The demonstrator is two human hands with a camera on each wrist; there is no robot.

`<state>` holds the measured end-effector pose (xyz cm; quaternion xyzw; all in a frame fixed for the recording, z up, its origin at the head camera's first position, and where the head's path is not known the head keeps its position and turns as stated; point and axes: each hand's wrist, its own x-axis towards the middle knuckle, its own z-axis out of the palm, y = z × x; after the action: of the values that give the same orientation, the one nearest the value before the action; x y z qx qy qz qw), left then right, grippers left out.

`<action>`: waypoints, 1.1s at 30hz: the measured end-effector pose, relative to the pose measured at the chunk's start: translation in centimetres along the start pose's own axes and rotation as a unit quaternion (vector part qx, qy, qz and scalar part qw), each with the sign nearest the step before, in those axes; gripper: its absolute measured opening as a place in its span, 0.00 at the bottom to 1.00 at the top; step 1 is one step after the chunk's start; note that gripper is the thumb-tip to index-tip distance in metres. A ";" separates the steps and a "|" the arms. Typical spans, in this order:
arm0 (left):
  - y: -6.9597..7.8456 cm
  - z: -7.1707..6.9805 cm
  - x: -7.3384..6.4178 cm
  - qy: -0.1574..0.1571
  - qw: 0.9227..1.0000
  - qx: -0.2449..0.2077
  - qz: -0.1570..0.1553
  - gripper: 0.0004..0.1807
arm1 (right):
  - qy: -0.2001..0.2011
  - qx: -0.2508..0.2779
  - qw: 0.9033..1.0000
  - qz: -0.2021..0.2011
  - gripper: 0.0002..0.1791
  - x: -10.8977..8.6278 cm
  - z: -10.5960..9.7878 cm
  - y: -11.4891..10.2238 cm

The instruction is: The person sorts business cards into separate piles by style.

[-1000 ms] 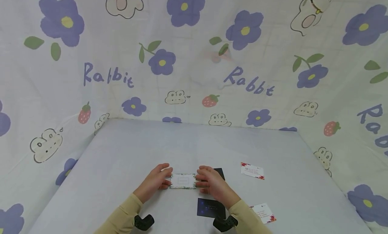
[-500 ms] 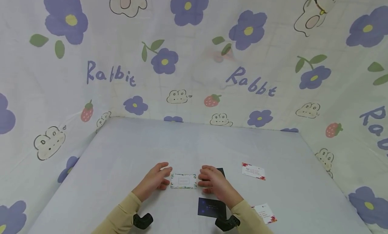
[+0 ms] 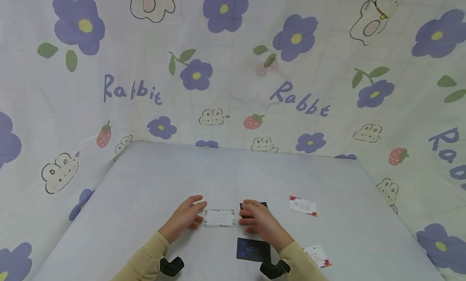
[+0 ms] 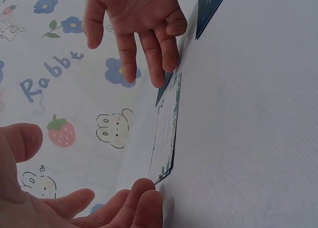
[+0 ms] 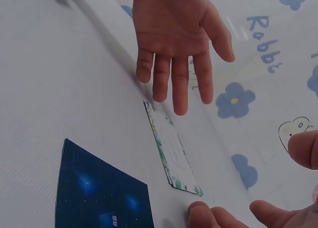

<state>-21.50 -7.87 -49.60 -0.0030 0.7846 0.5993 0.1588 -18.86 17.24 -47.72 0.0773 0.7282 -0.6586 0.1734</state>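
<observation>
Floral-bordered white business card (image 3: 219,218) lies flat between both hands, its edge looking layered from here, so maybe a small stack. Should be light, thin, fairly stiff; likely to slide, corners could bend. Best hold: the short ends, facing the fingertips. Left hand (image 3: 183,217) and right hand (image 3: 261,223) sit just off those ends, fingers loose, gripping nothing. Dark card (image 3: 264,205) partly hidden behind the right fingers; blue starry card (image 3: 252,249) nearer the right wrist; two red-flowered cards (image 3: 303,206) outward of the right hand.
</observation>
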 end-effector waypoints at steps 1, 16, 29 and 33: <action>0.1 0.1 0.0 -0.001 1.000 0.001 0.002 0.32 | 0.003 0.000 1.000 0.001 0.32 0.0 -0.1 0.0; 3.2 4.5 3.2 -0.060 0.998 0.005 0.026 0.34 | 0.046 0.002 0.999 -0.007 0.34 0.0 -3.9 -0.5; 4.5 8.5 4.2 -0.097 0.995 -0.010 0.026 0.36 | 0.097 0.014 0.995 0.005 0.34 0.2 -7.3 -0.1; 4.5 9.1 4.4 -0.103 0.994 -0.015 0.026 0.37 | 0.111 0.002 0.994 0.008 0.33 0.0 -7.7 0.1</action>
<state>-24.34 2.79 -48.61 0.0764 0.7552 0.6117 0.2230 -20.02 24.80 -47.24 0.1560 0.7411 -0.6459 0.0963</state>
